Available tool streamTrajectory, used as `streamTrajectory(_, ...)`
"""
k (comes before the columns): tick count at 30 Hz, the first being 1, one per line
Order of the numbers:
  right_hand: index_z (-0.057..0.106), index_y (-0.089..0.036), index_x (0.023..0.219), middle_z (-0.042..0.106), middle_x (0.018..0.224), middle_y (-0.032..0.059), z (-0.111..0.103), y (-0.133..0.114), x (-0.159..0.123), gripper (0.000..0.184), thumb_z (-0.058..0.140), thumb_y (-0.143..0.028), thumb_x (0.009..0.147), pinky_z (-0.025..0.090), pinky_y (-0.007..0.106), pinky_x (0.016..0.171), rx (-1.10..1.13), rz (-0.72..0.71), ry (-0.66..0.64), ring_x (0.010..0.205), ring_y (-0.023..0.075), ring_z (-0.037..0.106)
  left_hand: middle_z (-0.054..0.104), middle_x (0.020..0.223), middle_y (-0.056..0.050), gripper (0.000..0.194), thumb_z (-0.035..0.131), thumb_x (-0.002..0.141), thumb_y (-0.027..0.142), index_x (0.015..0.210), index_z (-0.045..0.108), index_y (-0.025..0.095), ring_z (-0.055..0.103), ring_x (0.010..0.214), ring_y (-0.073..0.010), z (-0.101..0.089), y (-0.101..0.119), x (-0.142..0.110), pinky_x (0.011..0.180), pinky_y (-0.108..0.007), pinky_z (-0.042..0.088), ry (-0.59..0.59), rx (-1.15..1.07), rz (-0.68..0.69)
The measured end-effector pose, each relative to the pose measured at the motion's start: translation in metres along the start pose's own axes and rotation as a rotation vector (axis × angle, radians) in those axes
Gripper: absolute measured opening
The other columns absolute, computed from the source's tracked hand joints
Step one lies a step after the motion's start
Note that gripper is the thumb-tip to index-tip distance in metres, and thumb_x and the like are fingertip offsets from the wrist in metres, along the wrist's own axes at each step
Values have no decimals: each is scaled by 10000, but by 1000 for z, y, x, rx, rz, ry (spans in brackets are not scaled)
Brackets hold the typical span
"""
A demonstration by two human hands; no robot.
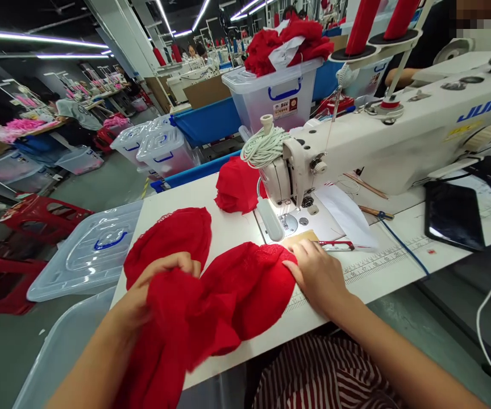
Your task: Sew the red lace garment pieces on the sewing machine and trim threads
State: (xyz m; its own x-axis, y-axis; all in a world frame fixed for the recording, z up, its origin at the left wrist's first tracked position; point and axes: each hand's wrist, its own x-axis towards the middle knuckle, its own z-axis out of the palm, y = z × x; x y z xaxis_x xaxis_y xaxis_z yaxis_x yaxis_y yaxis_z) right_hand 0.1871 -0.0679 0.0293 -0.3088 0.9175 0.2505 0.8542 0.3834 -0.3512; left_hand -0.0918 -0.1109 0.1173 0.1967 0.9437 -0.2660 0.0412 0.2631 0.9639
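A red bra (258, 289) with a rounded cup and a lacy upper edge stretches between my hands at the front of the sewing table. My left hand (164, 281) is closed on its loose, bunched fabric, which hangs past the table edge. With thumb and fingers, my right hand (316, 272) grips the cup's right edge, just in front of the sewing machine's needle area (290, 221). Beyond my left hand lies another red cup (177, 227), partly covered; whether it joins the held piece I cannot tell. More red fabric (237, 184) rests left of the machine head.
The white JUKI machine (369, 136) spans the right side, with a bundle of pale green cord (266, 146) on its head. Red-handled snips (335, 246) and a black phone (453, 213) lie rightward. Plastic boxes (87, 244) stand left; a lidded box (273, 91) carries red garments behind.
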Motion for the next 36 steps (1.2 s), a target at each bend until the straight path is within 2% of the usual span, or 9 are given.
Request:
streamTrajectory(4,522,-201,748,602,778,68,-7,-10,1,114,474,-179,848,394,281,530,201,-45,24,685,202,563,575,725,5,127,634,686,302,721,581,191,542,659,-153,7,-7,17,604,-260,447,12,176,-221)
streamTrajectory(7,505,-220,790,563,647,-14,-21,-3,-15,112,443,-251,878,393,234,484,540,73,98,531,129,505,597,786,15,135,543,783,321,727,556,199,582,742,-169,14,-11,23,674,-265,473,-32,322,-285)
streamTrajectory(13,516,-226,758,513,564,-46,-39,41,-46,133,516,-340,828,407,223,448,586,375,164,468,116,478,615,1110,-37,281,467,854,364,1110,526,265,584,1021,-232,12,-14,31,861,-351,488,-45,467,-153)
streamTrajectory(18,604,-226,915,651,698,-4,-44,65,-57,191,507,-365,827,448,261,487,280,439,212,504,141,553,622,1091,-52,291,449,871,439,1057,543,236,571,1024,-236,10,-15,43,880,-339,454,4,768,42)
streamTrajectory(21,617,-222,966,684,841,52,-47,68,-58,192,505,-309,837,494,339,602,25,334,345,688,214,632,595,1035,-57,232,439,864,419,942,548,231,574,917,-246,11,-15,45,761,-346,449,138,1133,116)
streamTrajectory(24,604,-201,1013,644,988,113,-47,57,-55,190,518,-197,843,498,418,811,71,67,544,934,260,613,565,889,-45,142,504,812,361,797,518,221,544,799,-246,14,-11,45,675,-344,403,244,1385,184)
streamTrajectory(26,592,-223,1023,639,958,86,-46,43,-51,212,514,-126,851,514,375,819,263,-112,474,914,222,619,548,780,-11,86,518,782,282,739,471,225,523,720,-217,16,-7,45,620,-310,367,217,1389,159)
streamTrajectory(29,568,-250,1032,644,916,48,-38,17,-47,239,464,-94,884,544,297,750,546,-285,153,855,173,632,509,658,36,167,521,785,308,691,409,228,486,612,-169,20,-1,46,528,-261,306,127,1221,22)
streamTrajectory(36,532,-178,1019,589,874,86,-8,-9,-45,140,452,-200,906,526,353,613,482,-153,-81,695,195,575,582,705,3,353,449,848,522,755,572,205,529,648,-178,23,7,45,554,-258,379,42,968,-36)
